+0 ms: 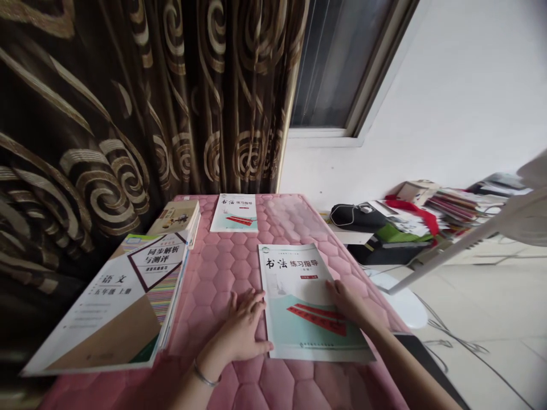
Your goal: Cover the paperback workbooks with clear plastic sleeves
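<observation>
A calligraphy workbook [280, 327] with a white and pale green cover and red strips lies on the pink quilted table cover [239, 387]. My left hand [245, 327], a silver bangle at its wrist, is beside the workbook's left edge. Its fingers are apart, with fingertips and thumb touching that edge. On the opposite side, my right hand [344, 299] grips the workbook's right edge; some of its fingers are hidden. A similar workbook [234, 213] lies flat at the far end of the table.
Left of my hands is a stack of larger books [115, 307], with a smaller pile with a tan cover [177, 216] behind it. A patterned curtain [183, 97] hangs at the back left. At right are a white lamp [453, 250], a cluttered low shelf [410, 222] and floor cables [465, 344].
</observation>
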`<state>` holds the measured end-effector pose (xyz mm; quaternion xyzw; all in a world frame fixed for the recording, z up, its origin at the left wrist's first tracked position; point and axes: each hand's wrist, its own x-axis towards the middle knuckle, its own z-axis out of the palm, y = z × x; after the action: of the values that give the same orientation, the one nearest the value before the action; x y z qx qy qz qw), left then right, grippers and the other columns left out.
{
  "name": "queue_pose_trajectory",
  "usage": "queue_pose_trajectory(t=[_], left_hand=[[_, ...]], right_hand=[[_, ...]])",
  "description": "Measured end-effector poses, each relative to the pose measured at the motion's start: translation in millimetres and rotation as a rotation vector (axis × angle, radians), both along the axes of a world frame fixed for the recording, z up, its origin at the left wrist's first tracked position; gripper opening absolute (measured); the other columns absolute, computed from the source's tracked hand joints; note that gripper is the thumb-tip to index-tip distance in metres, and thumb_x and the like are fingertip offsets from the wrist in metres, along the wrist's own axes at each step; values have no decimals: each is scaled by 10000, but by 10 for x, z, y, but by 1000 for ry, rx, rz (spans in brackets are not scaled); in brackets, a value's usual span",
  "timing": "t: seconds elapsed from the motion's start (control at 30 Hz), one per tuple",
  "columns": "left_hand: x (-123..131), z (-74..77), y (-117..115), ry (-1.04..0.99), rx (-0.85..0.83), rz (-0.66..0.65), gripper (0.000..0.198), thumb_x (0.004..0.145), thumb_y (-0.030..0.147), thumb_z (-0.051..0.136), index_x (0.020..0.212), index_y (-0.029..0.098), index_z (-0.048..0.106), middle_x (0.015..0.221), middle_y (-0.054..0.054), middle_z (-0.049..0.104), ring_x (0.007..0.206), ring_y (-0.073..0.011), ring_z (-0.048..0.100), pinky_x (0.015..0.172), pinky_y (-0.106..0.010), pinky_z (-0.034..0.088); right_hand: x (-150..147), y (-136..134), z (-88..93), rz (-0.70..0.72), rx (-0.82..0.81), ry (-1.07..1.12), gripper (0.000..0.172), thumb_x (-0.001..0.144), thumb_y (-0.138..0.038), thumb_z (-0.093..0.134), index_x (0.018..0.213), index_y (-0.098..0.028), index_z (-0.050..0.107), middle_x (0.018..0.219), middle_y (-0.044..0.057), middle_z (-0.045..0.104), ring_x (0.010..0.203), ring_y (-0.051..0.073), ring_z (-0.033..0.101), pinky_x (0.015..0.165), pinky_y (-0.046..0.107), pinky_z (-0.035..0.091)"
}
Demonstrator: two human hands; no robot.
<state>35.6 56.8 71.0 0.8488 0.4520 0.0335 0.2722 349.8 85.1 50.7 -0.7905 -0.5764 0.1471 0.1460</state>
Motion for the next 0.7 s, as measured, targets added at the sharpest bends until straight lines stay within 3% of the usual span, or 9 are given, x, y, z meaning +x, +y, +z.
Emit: queue_pose_trajectory(t=[0.13,0.2,0.3,0.37,0.43,0.57,0.7], left_hand=[[-21,-15,12,-33,45,-29,733,716,402,740,1376,247,461,1599,-112,290,1482,-351,207,1167,-693,77],[-65,-16,44,-29,114,17,587,777,365,687,1327,248,519,1584,-98,325,1462,-321,273,1186,-620,183],[-192,-21,129,102,292,337,363,902,234,496,1248,206,601,1529,-131,407,1397,-305,395,1130,-504,358],[-305,-31,203,240,394,572,409,908,143,416,1274,148,599,1480,-198,448,1365,-344,430,1073,-514,406],[-413,-39,281,356,434,726,480,878,84,406,1331,91,565,1447,-257,460,1347,-391,434,1022,-532,434],[-519,-9,431,457,350,935,541,864,57,385,1388,83,515,1341,-274,541,1171,-372,574,842,-453,523],[-519,40,552,448,404,995,462,865,50,368,1270,38,589,1150,-254,624,1056,-322,612,807,-396,496]], right_hand=[[-32,-34,32,-36,-32,82,337,960,-348,360,653,-241,447,683,61,644,709,209,647,681,300,451],[-46,-69,71,-64,-13,116,338,937,-377,371,633,-247,441,674,63,647,719,225,651,687,312,463],[-61,-144,99,-98,4,179,335,894,-417,381,607,-255,446,669,71,662,719,243,660,686,326,478],[-55,-215,79,-122,23,243,324,856,-440,385,604,-258,473,656,82,671,710,257,668,682,337,490],[-35,-315,31,-148,59,305,322,812,-474,387,606,-257,508,640,91,676,708,274,673,683,353,503],[15,-645,-103,-177,71,462,421,746,-594,369,639,-237,567,668,103,692,709,284,672,682,362,527],[-7,-1078,-215,-201,95,566,506,726,-651,388,754,-215,644,881,124,742,834,281,683,738,338,556]])
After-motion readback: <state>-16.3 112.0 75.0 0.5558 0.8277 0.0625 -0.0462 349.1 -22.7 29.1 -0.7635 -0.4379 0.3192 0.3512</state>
